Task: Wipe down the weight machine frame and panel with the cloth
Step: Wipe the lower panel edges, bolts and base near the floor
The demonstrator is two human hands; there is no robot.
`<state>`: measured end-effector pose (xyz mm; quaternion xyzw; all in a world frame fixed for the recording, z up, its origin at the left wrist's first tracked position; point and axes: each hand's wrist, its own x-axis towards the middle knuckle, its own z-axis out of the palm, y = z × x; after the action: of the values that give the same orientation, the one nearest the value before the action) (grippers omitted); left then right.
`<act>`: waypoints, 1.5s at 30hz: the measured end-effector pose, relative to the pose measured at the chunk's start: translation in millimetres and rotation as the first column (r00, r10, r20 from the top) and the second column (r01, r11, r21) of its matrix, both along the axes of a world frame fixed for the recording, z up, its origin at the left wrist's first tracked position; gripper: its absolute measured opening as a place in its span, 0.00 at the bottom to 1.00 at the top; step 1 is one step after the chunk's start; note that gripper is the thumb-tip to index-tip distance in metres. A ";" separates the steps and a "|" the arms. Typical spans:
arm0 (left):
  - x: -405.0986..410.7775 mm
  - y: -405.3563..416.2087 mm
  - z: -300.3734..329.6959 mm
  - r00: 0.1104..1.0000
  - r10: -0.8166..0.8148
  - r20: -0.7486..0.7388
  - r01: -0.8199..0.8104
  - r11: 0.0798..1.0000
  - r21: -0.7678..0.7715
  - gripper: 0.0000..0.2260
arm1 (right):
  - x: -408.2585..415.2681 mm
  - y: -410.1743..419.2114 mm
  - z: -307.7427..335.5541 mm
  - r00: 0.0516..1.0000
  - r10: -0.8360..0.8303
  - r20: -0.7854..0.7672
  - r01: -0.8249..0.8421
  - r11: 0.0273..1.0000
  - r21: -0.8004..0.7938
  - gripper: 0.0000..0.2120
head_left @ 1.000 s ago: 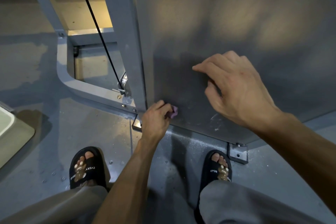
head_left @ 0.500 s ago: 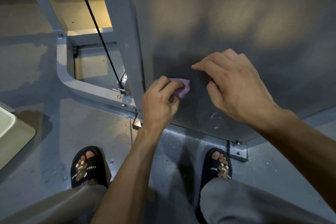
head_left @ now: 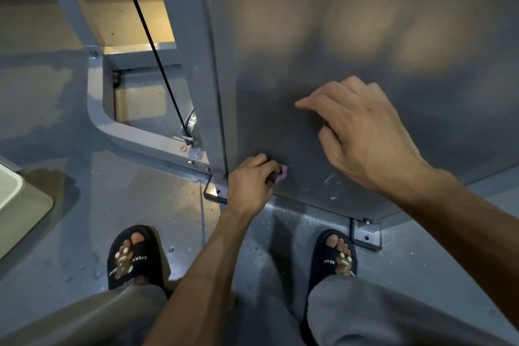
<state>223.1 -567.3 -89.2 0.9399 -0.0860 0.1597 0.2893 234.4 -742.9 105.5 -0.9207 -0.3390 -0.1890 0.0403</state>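
A large grey metal panel (head_left: 351, 36) of the weight machine fills the upper right. Its grey frame upright (head_left: 185, 45) runs along the panel's left edge. My left hand (head_left: 250, 185) grips a small purple cloth (head_left: 281, 172) and presses it against the panel's lower left corner; most of the cloth is hidden in the fingers. My right hand (head_left: 362, 135) rests on the panel higher up and to the right, fingers bent with their tips against the metal, holding nothing.
A black cable (head_left: 151, 48) runs down to a pulley (head_left: 191, 123) left of the upright. A curved base bar (head_left: 132, 132) lies on the grey floor. Bolted brackets (head_left: 366, 234) sit under the panel. My sandalled feet (head_left: 134, 255) stand close below. A pale bin (head_left: 16, 199) is at left.
My left hand with the cloth went up the panel half a second ago and has come back down to the lower left corner. My right hand has stayed about where it was.
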 end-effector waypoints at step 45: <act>-8.9 -56.8 -19.3 0.999 0.000 -0.042 0.000 1.000 0.013 0.16 | -16.8 -57.7 14.9 0.979 -0.083 -0.186 0.140 0.937 0.319 0.16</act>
<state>214.2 -624.2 -108.5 0.9449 -0.0810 0.1396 0.2848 217.6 -800.6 120.4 -0.9314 -0.2451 -0.1662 0.2119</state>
